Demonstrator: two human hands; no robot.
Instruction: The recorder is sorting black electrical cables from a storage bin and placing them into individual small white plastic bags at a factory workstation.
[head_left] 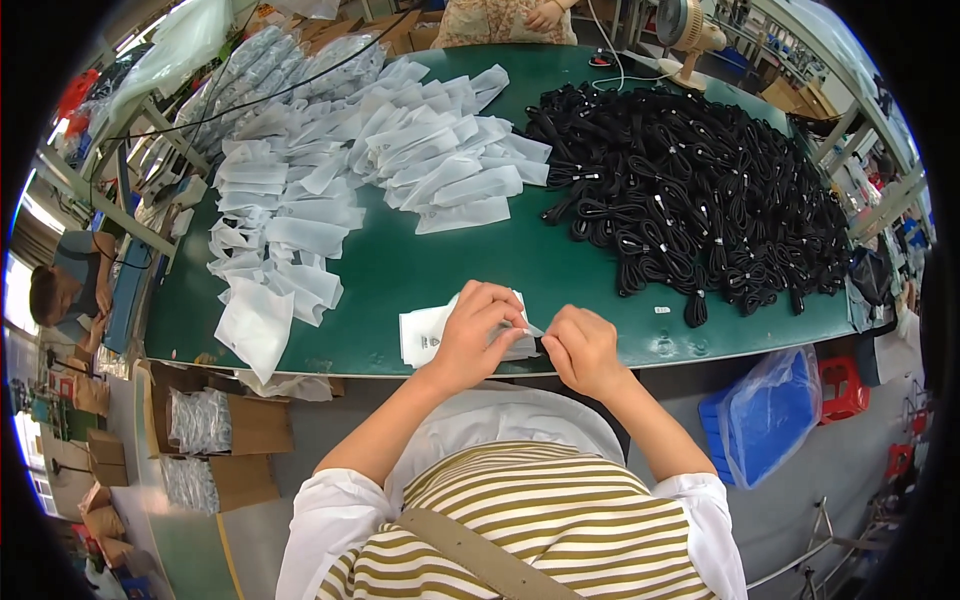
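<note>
White pouch (425, 335) between two hands

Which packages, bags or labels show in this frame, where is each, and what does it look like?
White pouch: flat, small dark mark, under left hand, right hand at its end.
Pile of white pouches: flat, spread over the table's left half.
Cardboard boxes: brown, open, holding clear-bagged items, floor left.
Blue bin: in a clear plastic bag, floor right.
</note>
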